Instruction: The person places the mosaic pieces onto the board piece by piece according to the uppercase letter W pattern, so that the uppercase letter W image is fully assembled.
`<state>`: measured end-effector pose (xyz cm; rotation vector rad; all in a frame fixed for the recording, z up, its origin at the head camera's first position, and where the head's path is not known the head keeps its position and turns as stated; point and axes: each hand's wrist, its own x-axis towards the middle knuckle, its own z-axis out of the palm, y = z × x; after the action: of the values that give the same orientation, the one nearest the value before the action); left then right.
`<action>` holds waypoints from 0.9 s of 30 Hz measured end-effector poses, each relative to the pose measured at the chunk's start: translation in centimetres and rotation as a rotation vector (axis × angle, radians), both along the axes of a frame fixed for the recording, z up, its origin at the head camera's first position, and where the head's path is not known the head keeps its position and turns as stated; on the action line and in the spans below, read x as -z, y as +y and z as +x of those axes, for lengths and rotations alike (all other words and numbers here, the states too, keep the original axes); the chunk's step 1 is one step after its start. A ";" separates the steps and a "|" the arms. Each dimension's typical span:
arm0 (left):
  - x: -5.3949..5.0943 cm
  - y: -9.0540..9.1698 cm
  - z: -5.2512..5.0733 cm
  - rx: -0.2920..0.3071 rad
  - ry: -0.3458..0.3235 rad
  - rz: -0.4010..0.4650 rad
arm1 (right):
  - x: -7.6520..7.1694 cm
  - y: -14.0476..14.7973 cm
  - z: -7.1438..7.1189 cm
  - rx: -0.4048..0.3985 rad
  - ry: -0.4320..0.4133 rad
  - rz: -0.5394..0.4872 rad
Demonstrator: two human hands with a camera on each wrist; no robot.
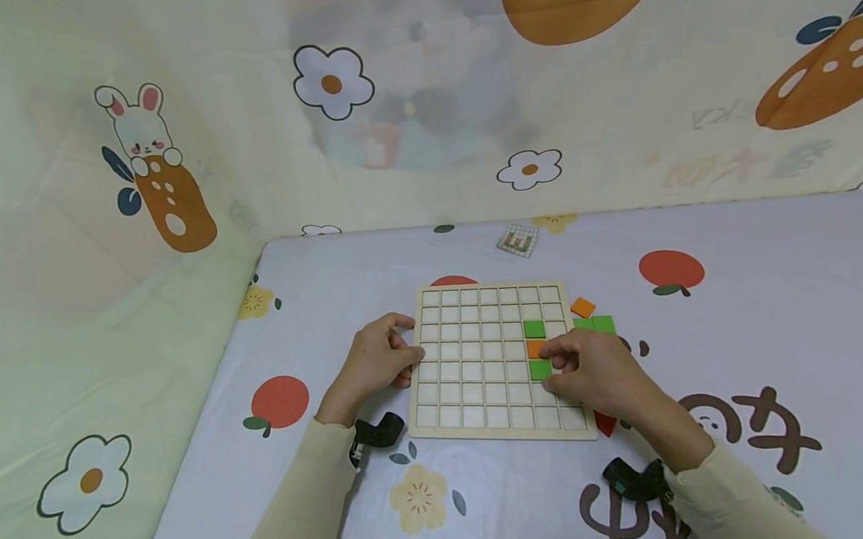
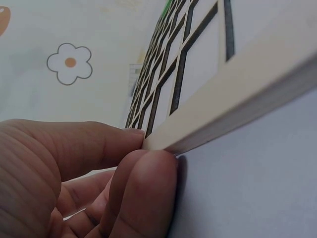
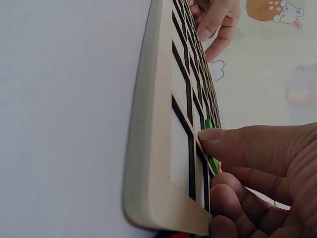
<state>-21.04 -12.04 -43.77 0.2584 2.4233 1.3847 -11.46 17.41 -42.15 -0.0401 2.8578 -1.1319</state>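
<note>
A wooden grid board lies on the cloth. The left hand holds its left edge; in the left wrist view the thumb and a finger meet at the wooden rim. Toward the board's right side, a green tile, an orange tile and a lower green tile form a column. The right hand pinches the lower green tile between thumb and index finger, its index fingertip beside the orange tile. In the right wrist view the thumb partly hides this green tile.
Right of the board lie a loose orange tile, green tiles partly behind the right hand, and a red piece by the lower right edge. A small pattern card lies beyond the board. A patterned curtain stands behind.
</note>
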 end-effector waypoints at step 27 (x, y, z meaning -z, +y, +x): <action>0.0 0.0 0.1 -0.003 -0.004 -0.001 | -0.2 2.4 3.0 -0.034 0.172 0.052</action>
<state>-20.98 -12.01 -43.78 0.2518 2.4222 1.3842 -8.42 19.79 -41.96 -0.1921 3.0218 -1.0975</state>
